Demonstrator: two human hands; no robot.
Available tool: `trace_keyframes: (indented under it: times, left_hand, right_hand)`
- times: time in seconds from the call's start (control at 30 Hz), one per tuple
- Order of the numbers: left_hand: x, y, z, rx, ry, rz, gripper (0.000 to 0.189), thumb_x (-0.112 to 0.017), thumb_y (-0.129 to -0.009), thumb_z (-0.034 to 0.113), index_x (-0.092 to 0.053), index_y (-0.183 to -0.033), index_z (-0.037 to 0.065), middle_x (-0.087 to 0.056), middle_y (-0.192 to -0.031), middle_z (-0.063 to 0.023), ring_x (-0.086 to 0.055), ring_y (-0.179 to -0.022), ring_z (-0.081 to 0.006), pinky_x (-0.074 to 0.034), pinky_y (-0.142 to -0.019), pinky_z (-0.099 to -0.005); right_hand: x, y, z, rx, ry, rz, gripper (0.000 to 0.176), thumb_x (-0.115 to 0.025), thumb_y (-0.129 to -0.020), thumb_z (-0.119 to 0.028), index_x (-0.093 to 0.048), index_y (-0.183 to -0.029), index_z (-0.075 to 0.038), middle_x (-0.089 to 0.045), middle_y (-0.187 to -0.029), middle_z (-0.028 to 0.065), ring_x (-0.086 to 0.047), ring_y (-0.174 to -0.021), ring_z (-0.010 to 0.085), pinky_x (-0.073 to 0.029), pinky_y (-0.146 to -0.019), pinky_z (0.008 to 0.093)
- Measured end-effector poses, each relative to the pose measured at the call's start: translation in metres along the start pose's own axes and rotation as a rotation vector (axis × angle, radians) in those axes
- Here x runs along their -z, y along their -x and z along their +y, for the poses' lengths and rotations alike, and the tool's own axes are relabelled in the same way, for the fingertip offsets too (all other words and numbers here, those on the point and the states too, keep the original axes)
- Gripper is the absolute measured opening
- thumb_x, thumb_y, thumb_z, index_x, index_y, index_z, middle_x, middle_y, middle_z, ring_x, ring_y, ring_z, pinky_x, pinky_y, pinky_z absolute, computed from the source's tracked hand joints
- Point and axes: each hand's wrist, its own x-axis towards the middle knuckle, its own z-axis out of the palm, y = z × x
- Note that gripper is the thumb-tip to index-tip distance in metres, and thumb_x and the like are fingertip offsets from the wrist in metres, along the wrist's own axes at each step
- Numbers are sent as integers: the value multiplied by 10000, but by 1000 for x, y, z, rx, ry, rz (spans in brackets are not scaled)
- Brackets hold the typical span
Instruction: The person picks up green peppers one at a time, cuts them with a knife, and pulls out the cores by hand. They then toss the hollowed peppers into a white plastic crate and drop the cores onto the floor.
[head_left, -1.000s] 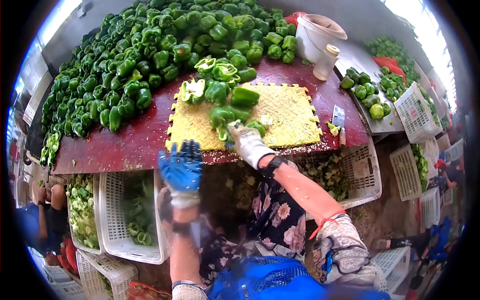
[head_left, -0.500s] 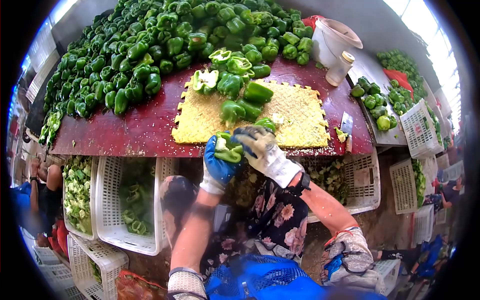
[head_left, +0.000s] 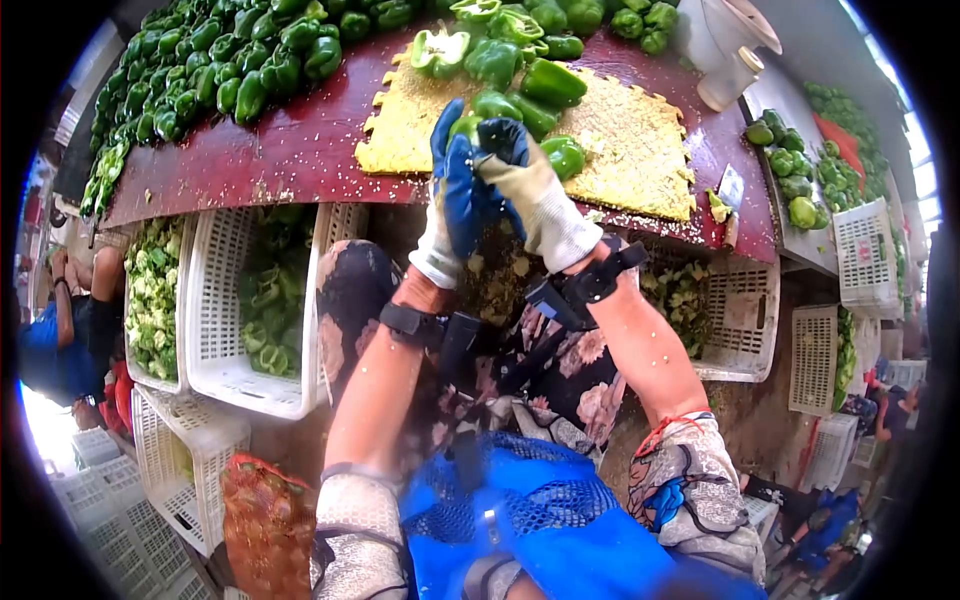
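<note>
Both hands wear white gloves with dark blue palms and meet at the front edge of the yellow mat (head_left: 640, 150). My left hand (head_left: 458, 190) points upward with its fingers stretched out, and no pepper shows in it. Beside it on the right, my right hand (head_left: 520, 175) has its fingers curled; what they hold, if anything, is hidden. Just beyond the hands, whole green peppers (head_left: 553, 83) lie on the mat, with a cut-open pepper (head_left: 438, 50) at its back left. Another pepper (head_left: 564, 157) rests right of my right hand.
A knife (head_left: 731, 188) lies at the red table's (head_left: 250, 170) right side. A large pepper pile (head_left: 200, 70) covers the back left. White crates (head_left: 205, 340) stand below the table. A jar (head_left: 728, 78) and a bucket (head_left: 700, 30) stand back right. A person (head_left: 65, 330) sits far left.
The view has tilted down. The opened pepper is no longer visible in my left hand, whose fingers have straightened. My right hand has turned, and its fingers remain curled.
</note>
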Motion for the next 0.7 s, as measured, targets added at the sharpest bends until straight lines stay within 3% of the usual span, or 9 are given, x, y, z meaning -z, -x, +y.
trace_keyframes:
  times: [0.03,0.1,0.2,0.3,0.37,0.53,0.6,0.63,0.7]
  left_hand:
    - [2,-2,9,56,67,-44,504,-433,-1069,247,-276,-1534,131,-587,-1161,-34,-592,-960,-115,-526,-866,-260]
    - [5,-13,28,-162,-284,-245,526,-454,-1058,280,-305,-1510,55,-597,-1236,-80,-605,-1071,-158,-536,-896,-276]
    - [8,-27,46,340,179,-138,591,-359,-1047,468,-437,-1428,22,-571,-1354,-149,-604,-1182,-265,-501,-1018,-396]
    - [17,-25,35,179,-34,-114,496,-423,-1046,372,-493,-1382,13,-592,-1334,-135,-607,-1178,-242,-503,-1020,-388]
    - [27,-23,38,-171,-563,-415,452,-507,-971,12,-437,-1417,0,-550,-1380,-121,-556,-1225,-192,-474,-1047,-341]
    - [21,-19,27,44,-114,-224,340,-487,-1000,136,-553,-1301,-9,-574,-1362,-140,-624,-1135,-209,-512,-1009,-357]
    - [29,-23,15,-149,-305,-172,325,-486,-997,127,-564,-1281,-10,-553,-1381,-152,-614,-1154,-211,-514,-1002,-356]
    - [35,-27,8,-226,-382,-148,315,-488,-995,128,-571,-1264,-11,-550,-1380,-157,-605,-1171,-210,-514,-998,-355]
    - [40,-32,1,-429,-596,-104,287,-496,-990,141,-585,-1216,-12,-561,-1351,-156,-584,-1199,-205,-514,-983,-347]
  right_hand:
    - [4,4,-14,-64,50,6,373,-724,-869,-46,-594,-1218,-77,-672,-1060,44,-627,-930,136,-531,-840,284]
    - [19,-1,-8,249,6,-183,380,-761,-848,-74,-599,-1192,-81,-678,-1022,30,-627,-905,117,-534,-836,275]
    - [26,4,-21,428,239,-276,398,-783,-823,-80,-597,-1176,-73,-676,-1007,22,-622,-901,108,-532,-846,277]
    - [25,4,-19,509,351,-319,435,-807,-796,-88,-590,-1172,-61,-678,-1025,26,-623,-926,115,-527,-872,288]
    - [17,5,-9,502,250,-283,496,-819,-778,-86,-561,-1200,-46,-685,-1081,50,-626,-991,139,-514,-921,309]
    - [2,6,9,552,274,-242,547,-774,-793,-36,-510,-1272,-39,-686,-1110,96,-635,-1022,171,-514,-931,324]
    - [-2,8,16,581,400,-38,553,-762,-782,-15,-504,-1271,-25,-685,-1103,125,-651,-1026,226,-524,-912,341]
    - [-1,10,12,579,446,-68,524,-735,-796,-32,-498,-1263,-15,-678,-1075,170,-664,-1017,296,-532,-884,372]
    - [0,10,13,538,520,-43,539,-738,-802,-76,-496,-1279,-9,-670,-1081,178,-660,-1023,294,-525,-890,371]
